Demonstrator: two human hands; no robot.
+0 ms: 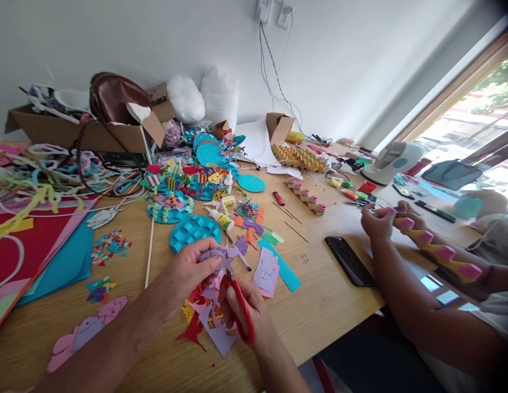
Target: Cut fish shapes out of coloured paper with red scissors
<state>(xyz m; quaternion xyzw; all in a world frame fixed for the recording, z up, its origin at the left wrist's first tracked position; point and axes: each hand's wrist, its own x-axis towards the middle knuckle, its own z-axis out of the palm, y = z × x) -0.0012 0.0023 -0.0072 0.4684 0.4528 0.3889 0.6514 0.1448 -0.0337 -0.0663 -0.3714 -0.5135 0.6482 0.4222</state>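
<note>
My left hand point(188, 271) pinches a lilac paper cut-out point(216, 256) over the wooden table point(319, 305). My right hand point(247, 305) is closed round red-handled scissors point(240, 305), whose blades reach up into the lilac paper. Under both hands lies a heap of paper offcuts point(204, 322) in red, yellow, pink and lilac. Just beyond the hands sits a blue folded paper disc point(195, 231), and a lilac and pink paper piece point(267, 271) lies to the right.
A co-worker's hands point(380, 218) at the right hold a strip of yellow and pink cups point(437, 248). A black phone point(350, 261), glue bottles point(219, 217), skewers, coloured sheets point(41, 245), cardboard boxes point(85, 131) and a white fan point(390, 161) crowd the table.
</note>
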